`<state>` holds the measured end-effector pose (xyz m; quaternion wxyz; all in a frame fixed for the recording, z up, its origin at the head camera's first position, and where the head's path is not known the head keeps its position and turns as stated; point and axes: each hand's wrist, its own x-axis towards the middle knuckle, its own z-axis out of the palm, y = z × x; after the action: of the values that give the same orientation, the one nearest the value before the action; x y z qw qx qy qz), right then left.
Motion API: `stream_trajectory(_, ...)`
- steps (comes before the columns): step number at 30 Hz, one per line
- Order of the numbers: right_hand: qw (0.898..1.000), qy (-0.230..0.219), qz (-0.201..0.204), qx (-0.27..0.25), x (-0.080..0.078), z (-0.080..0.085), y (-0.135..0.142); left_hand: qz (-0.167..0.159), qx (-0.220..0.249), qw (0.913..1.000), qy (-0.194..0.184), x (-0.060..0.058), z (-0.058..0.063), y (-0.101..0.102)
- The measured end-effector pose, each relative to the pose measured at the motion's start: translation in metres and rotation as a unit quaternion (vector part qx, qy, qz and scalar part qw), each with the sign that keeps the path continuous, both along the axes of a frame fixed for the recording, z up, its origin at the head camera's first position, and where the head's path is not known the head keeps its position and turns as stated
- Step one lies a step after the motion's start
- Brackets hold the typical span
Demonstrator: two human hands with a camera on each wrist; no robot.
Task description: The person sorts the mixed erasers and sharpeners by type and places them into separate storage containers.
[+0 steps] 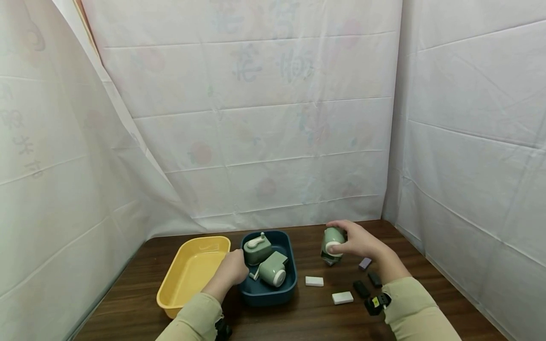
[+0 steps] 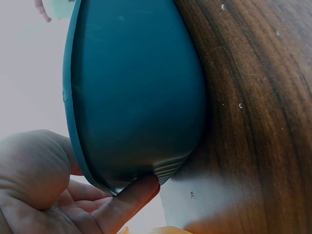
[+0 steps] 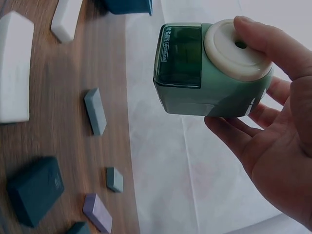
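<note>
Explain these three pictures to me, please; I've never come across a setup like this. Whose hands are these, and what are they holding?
No robot here: a person is working with two bare hands. The wide picture comes from a camera on the head; the other two come from the left and right wrists, so the table looks turned sideways there.

On the dark brown wood-grain table stand a yellow plastic tub and a dark blue plastic tub. The blue one holds two green devices with cranks. Nearby lie small rectangular blocks, including white ones, near-black ones and a purple one.

The left hand grips the blue tub's rim. The right hand holds a third green device with a round cream disc.
</note>
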<state>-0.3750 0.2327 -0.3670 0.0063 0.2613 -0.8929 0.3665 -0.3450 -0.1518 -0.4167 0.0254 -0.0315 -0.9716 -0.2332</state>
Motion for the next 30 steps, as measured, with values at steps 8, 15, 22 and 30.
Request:
stream_trajectory(8, 0.999, -0.001, 0.037, -0.013, -0.001, 0.006, -0.018, 0.002, -0.002, 1.0, -0.002, -0.001, 0.0, 0.0)
stream_trajectory(15, 0.999, 0.01, 0.048, -0.006, 0.001, 0.01, -0.036, 0.0, -0.004, 1.0, -0.003, -0.002, -0.001, 0.001)
stream_trajectory(22, 0.997, -0.015, 0.072, -0.025, 0.003, 0.012, -0.054, -0.004, -0.005, 1.0, 0.003, -0.002, -0.001, 0.001)
stream_trajectory(30, 0.995, 0.006, 0.104, -0.011, 0.002, 0.012, -0.073, -0.002, 0.001, 1.0, 0.001, -0.001, 0.0, 0.0)
